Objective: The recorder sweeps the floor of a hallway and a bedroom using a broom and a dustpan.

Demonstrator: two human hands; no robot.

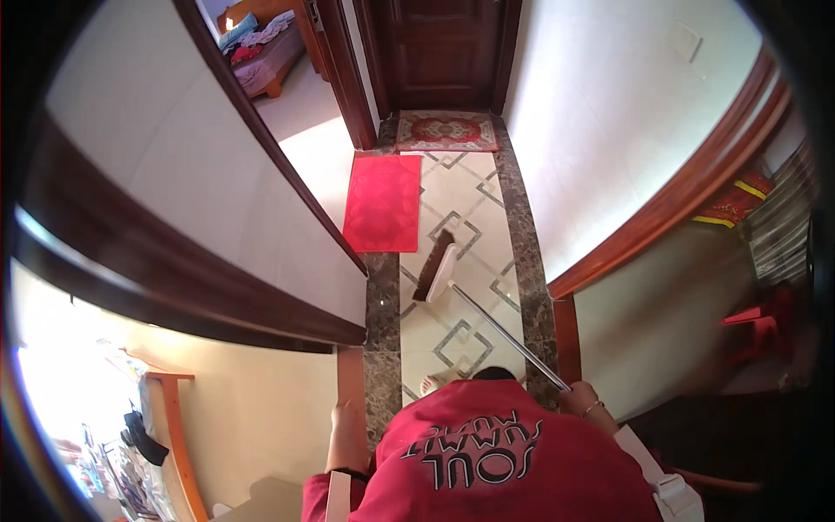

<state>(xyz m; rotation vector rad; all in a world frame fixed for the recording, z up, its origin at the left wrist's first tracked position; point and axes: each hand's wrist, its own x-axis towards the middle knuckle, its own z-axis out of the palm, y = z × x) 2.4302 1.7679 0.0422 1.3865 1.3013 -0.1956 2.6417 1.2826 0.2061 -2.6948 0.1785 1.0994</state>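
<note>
A broom stands on the tiled hallway floor, its white head (442, 271) turned so that the dark brown bristles face left. From the head, a silver metal handle (513, 344) slants back toward me on the right. My right hand (577, 398), with a bracelet at the wrist, is closed around the upper end of that handle. Down at my left side hangs my left hand (344, 418), away from the broom. Its fingers are too small and unclear to make out, and no object shows in it. My red shirt covers the lower middle, and part of a foot (429, 384) shows ahead of it.
A red mat (383, 204) lies by the left doorway, beyond which a bed (261, 52) stands. A patterned doormat (446, 132) lies before a dark wooden door (444, 48). White walls (609, 113) bound the hallway. Clothes (143, 435) hang at lower left; a red stool-like object (761, 335) is at right.
</note>
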